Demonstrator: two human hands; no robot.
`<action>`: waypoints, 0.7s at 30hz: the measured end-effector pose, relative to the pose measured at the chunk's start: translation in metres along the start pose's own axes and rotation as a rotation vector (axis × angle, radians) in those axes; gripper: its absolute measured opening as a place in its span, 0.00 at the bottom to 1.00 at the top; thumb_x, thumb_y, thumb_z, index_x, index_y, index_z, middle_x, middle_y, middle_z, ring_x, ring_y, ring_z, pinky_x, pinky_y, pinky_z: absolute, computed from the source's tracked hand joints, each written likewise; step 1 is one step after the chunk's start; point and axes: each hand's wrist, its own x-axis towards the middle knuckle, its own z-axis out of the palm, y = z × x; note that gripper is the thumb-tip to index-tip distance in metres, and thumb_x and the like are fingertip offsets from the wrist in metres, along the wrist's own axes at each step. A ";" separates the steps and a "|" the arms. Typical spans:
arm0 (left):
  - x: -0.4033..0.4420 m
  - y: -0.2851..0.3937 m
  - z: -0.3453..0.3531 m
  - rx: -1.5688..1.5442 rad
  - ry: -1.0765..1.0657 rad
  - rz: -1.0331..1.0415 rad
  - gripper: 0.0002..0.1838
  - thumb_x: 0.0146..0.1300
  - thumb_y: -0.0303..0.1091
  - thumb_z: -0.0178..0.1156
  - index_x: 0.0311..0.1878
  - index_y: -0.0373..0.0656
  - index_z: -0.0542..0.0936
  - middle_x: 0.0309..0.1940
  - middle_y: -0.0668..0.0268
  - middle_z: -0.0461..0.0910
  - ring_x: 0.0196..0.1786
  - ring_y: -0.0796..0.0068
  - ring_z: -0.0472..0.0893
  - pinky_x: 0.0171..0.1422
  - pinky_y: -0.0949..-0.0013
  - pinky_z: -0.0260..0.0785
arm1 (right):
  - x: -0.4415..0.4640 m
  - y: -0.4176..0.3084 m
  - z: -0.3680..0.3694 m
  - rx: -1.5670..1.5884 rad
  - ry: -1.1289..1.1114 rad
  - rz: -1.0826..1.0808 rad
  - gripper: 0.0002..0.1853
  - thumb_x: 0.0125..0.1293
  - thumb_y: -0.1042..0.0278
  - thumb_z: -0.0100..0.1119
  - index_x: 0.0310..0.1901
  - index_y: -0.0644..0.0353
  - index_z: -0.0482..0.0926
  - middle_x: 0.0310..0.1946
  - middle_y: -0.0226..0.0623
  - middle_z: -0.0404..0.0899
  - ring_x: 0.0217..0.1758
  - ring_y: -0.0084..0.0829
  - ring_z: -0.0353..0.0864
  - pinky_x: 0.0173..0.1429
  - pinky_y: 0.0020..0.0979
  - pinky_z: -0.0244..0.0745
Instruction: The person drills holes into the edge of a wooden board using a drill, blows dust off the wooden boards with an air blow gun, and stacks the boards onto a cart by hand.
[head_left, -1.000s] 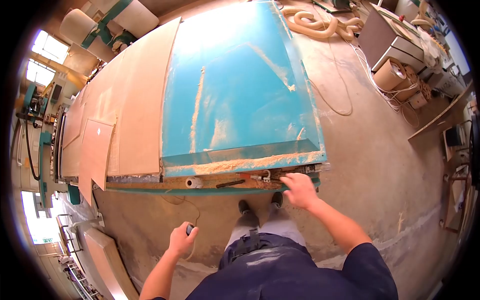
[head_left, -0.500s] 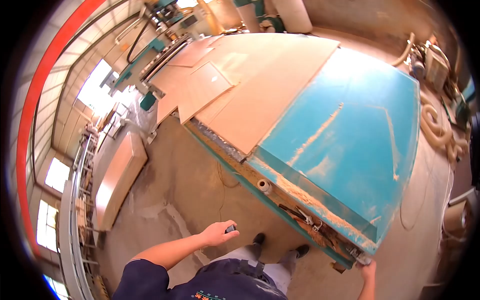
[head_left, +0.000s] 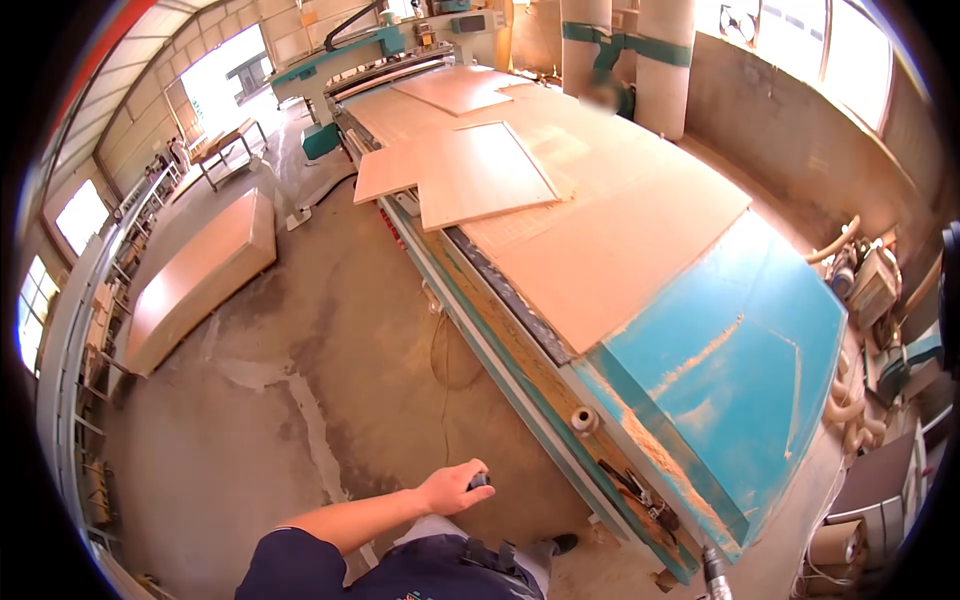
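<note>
My left hand (head_left: 452,489) is closed around a small dark cylinder (head_left: 480,482), over the floor left of the long machine bed. Only the object's end shows beyond my fingers. My right hand is out of view. At the bottom edge, by the bed's near corner, a grey and dark tool with a metal tip (head_left: 716,574) points up; its lower part is cut off. Beside it, pliers-like hand tools (head_left: 640,496) lie in the side ledge, and a pale hollow roll (head_left: 584,420) stands further along.
Wooden panels (head_left: 490,175) lie on a large sheet (head_left: 620,250) across the bed, some overhanging its left side. Sawdust streaks the blue end surface (head_left: 740,370). A stack of boards (head_left: 205,275) stands on the floor at left. Hoses (head_left: 850,425) coil at right.
The view has turned, showing more of the machine and far wall. My right hand, earlier at the bed's near corner, has left the view; the metal-tipped tool shows there now. My left hand still grips the cylinder.
</note>
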 end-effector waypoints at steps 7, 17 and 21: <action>-0.026 -0.071 -0.135 -0.184 0.096 0.365 0.24 0.65 0.52 0.60 0.52 0.41 0.76 0.42 0.54 0.80 0.44 0.52 0.80 0.48 0.60 0.73 | -0.118 -0.075 0.242 0.470 -0.221 -0.730 0.31 0.63 0.61 0.54 0.66 0.68 0.64 0.65 0.41 0.69 0.37 0.23 0.69 0.41 0.26 0.68; -0.066 -0.076 -0.309 -0.383 0.142 0.595 0.23 0.68 0.46 0.59 0.57 0.38 0.72 0.36 0.53 0.77 0.37 0.51 0.78 0.43 0.61 0.71 | -0.305 -0.173 0.572 1.015 -1.056 -0.553 0.29 0.57 0.77 0.57 0.60 0.68 0.58 0.48 0.36 0.64 0.37 0.24 0.66 0.39 0.27 0.68; -0.049 -0.091 -0.360 -0.384 0.248 0.695 0.21 0.67 0.40 0.60 0.57 0.39 0.70 0.30 0.56 0.75 0.30 0.56 0.77 0.37 0.62 0.69 | -0.354 -0.173 0.662 1.041 -1.174 -0.508 0.30 0.56 0.76 0.60 0.59 0.68 0.59 0.46 0.33 0.64 0.34 0.22 0.66 0.35 0.25 0.67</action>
